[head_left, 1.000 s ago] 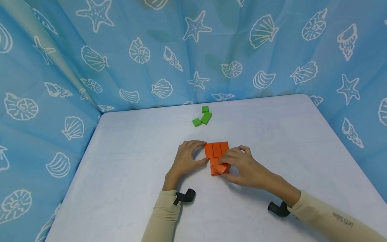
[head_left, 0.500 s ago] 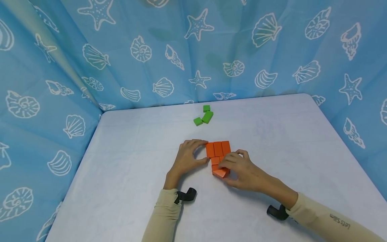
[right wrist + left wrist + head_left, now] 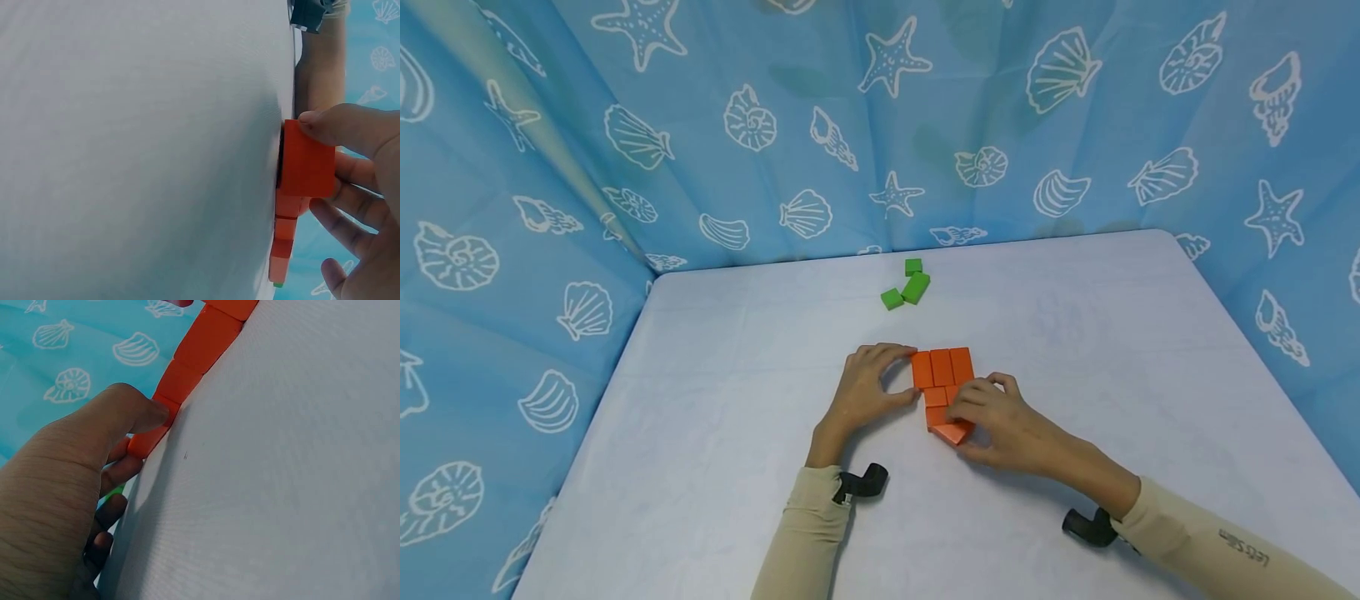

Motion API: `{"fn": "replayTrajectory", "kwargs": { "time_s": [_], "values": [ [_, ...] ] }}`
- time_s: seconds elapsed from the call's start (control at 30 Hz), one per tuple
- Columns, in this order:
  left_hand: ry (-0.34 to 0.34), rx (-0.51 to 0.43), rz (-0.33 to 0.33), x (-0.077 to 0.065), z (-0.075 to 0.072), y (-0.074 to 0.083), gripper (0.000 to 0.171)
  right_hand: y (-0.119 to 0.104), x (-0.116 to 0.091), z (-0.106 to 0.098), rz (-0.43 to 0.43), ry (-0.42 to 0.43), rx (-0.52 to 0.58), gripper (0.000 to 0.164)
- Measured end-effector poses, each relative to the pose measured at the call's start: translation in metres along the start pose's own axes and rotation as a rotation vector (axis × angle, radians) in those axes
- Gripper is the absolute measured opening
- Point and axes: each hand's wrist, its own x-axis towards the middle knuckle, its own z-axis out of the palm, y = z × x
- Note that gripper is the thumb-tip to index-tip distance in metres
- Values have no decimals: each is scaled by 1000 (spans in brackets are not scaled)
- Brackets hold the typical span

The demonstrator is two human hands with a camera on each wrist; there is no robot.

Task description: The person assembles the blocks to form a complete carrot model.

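Observation:
Several orange wooden blocks lie side by side in a flat group, with a row of three upright blocks (image 3: 941, 368) at its far end and a narrower part nearer the person. My left hand (image 3: 863, 392) pinches the leftmost block of that row, index fingertip at its far corner and thumb at its near one. My right hand (image 3: 1011, 425) holds another orange block (image 3: 307, 164) between thumb and fingers at the group's near end. In the head view this block (image 3: 950, 432) looks tilted against its neighbours. Right-hand fingers hide part of the group's right side.
Three green blocks (image 3: 916, 288) lie near the table's far edge. A white cloth covers the table (image 3: 737, 375). Behind and beside it hangs a blue curtain (image 3: 850, 125) with shell and starfish prints. Black wrist cameras (image 3: 865, 482) sit on both wrists.
My right hand has brought its orange block slightly toward the person, to the near end of the group. The left hand keeps its place at the far row.

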Motion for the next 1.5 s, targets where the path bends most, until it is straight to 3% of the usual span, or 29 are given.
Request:
{"fn": "replayTrajectory", "kwargs": {
  "time_s": [0.27, 0.5, 0.7, 0.9, 1.17, 1.5],
  "values": [
    [6, -4, 1, 3, -5, -1, 58, 2, 7, 3, -50, 36, -7, 39],
    [0, 15, 8, 5, -4, -2, 58, 5, 20, -17, 63, -27, 21, 39],
    [-21, 7, -18, 2, -4, -2, 58, 32, 54, -41, 118, 16, 3, 34],
    [-5, 6, 3, 3, -3, -1, 57, 71, 99, -51, 172, 11, -56, 30],
    [2, 4, -11, 2, -5, 2, 57, 109, 152, -39, 237, -64, -104, 41],
    [-18, 15, -14, 0, 0, 0, 57, 127, 172, -14, 271, -208, -181, 52]
  ]
}}
